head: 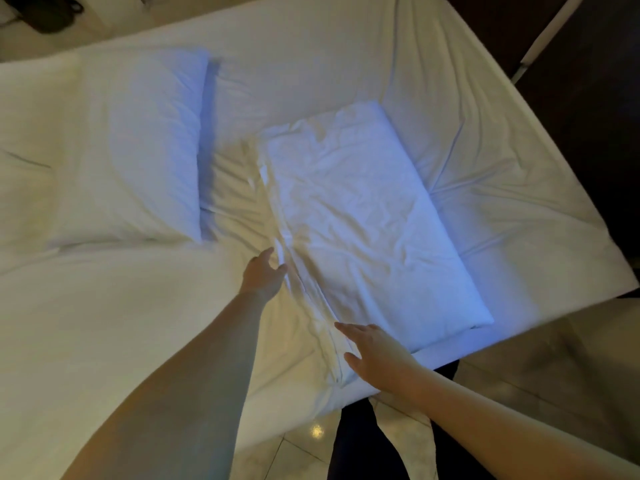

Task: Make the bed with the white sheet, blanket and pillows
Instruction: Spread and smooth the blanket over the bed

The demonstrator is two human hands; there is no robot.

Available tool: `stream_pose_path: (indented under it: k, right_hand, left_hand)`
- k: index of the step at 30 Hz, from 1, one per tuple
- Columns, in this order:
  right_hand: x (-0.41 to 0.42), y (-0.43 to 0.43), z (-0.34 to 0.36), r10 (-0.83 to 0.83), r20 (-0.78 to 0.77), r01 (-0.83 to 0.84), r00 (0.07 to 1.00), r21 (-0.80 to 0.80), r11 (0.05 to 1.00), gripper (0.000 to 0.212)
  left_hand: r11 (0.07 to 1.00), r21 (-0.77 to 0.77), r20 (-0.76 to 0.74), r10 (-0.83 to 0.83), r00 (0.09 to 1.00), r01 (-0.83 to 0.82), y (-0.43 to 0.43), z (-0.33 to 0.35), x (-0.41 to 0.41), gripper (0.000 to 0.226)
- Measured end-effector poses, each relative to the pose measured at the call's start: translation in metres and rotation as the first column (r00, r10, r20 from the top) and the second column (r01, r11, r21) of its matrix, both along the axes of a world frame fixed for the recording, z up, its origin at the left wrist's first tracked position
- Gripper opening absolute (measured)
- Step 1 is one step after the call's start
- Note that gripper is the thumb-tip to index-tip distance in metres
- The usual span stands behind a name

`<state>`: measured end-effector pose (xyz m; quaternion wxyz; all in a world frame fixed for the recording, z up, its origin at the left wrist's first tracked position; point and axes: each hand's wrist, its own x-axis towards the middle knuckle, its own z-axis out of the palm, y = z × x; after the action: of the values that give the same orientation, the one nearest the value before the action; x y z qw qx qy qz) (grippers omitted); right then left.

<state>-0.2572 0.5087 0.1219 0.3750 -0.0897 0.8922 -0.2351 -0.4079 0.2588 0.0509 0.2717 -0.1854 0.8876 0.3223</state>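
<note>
Head view, looking down at the bed corner.

White sheet [346, 64]: spread over the mattress and wrinkled, with creases fanning out around the pillows. Its corner hangs over the mattress edge just in front of me.

Near pillow [367, 216]: lies flat on the sheet, slanted, with its long side running from upper left to lower right. A loose flap of its case runs along the left edge. Its lower end is close to the mattress edge.

Far pillow [135, 147]: lies flat on the sheet to the left, apart from the near pillow with a strip of rumpled sheet between them.

Left hand [265, 275]: arm stretched out, hand at the loose flap about halfway along the near pillow's left edge. Thumb and fingers are spread a little at the fabric. I cannot tell whether they pinch it or only touch it.

Right hand [374, 355]: fingers straight and relaxed, palm down, resting on the near pillow's lower left corner. It grasps nothing.

Floor [311, 431]: pale glossy tile below the bed corner.

Dark object [52, 12]: on the floor beyond the bed, top left, too blurred to identify.
</note>
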Motion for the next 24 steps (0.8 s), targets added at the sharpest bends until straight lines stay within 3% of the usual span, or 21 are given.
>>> stream_pose_path:
  k: [14,24]
  right_hand:
    - [-0.003,0.050,0.068,0.024,-0.084,-0.020,0.996,0.043,0.999,0.060]
    - [-0.018,0.105,0.134,-0.019,-0.199,0.015,0.980,-0.024,1.000,0.062]
  left_hand:
    - [0.994,0.038,0.010,0.102,0.995,-0.103,0.044,0.101,0.111,0.060]
    - [0.980,-0.005,-0.106,0.199,0.974,-0.201,0.087,0.181,0.170,0.058]
